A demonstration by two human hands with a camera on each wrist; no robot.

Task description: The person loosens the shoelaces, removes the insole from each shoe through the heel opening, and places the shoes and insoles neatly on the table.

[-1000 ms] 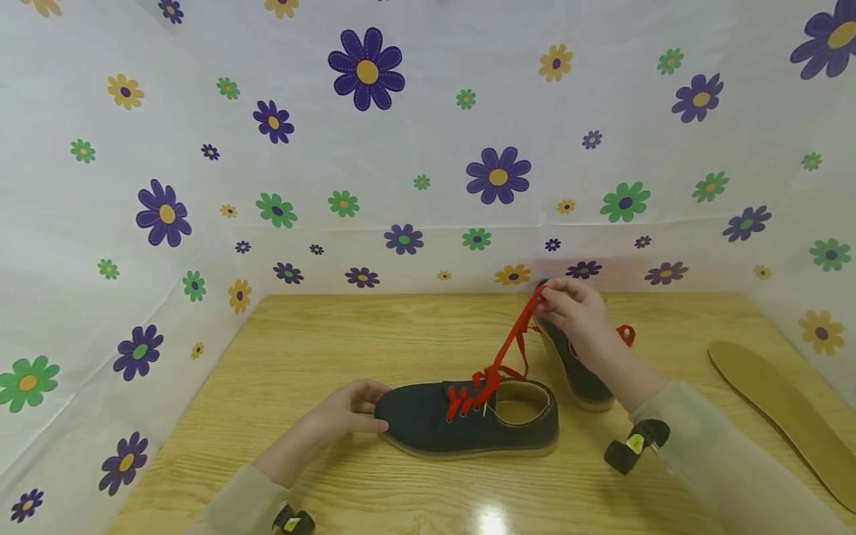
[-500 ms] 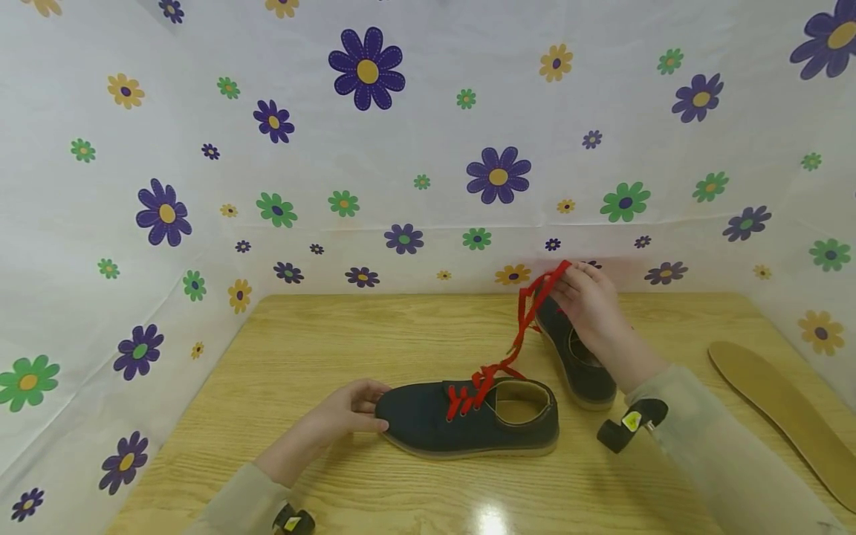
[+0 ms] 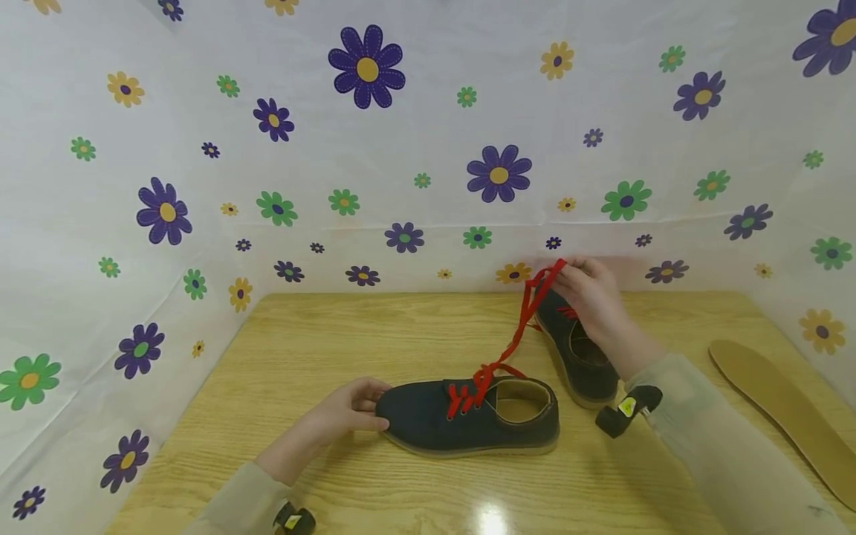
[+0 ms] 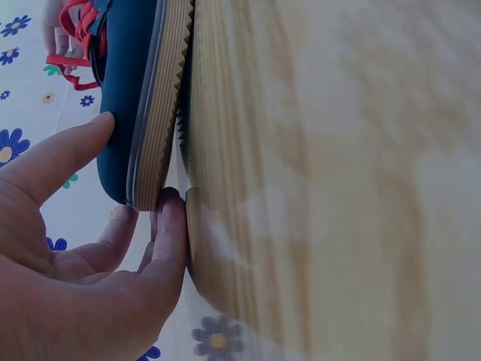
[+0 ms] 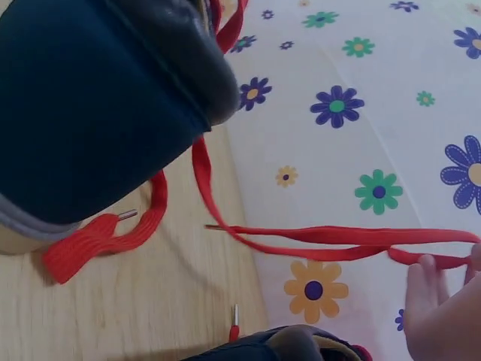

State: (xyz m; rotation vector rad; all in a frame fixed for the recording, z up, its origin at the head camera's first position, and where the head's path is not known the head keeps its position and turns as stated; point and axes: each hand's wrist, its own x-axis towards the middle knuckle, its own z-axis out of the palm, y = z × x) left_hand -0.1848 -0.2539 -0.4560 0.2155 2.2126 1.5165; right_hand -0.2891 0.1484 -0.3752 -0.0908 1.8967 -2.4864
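A dark navy shoe (image 3: 421, 420) with red lacing lies on the table, its toe to the left. My left hand (image 3: 348, 409) holds that toe; in the left wrist view the thumb (image 4: 94, 135) presses the upper while other fingers are at the sole edge. My right hand (image 3: 595, 301) is raised at the back, pinching the shoe's red shoelace (image 3: 518, 334), which stretches up from the eyelets. From the right wrist, the lace (image 5: 323, 235) runs doubled to the fingertips, with one tipped end hanging free. The heel (image 5: 98, 98) fills the upper left there.
A second navy shoe (image 3: 568, 364) stands behind, partly covered by my right hand and forearm. A tan insole (image 3: 776, 405) lies at the right side of the wooden table (image 3: 321, 334). White flower-printed cloth (image 3: 428, 134) walls in the back and sides.
My right hand has moved up and slightly right with the lace, then a little left. More of the rear shoe shows. My left hand and the front shoe stay in place.
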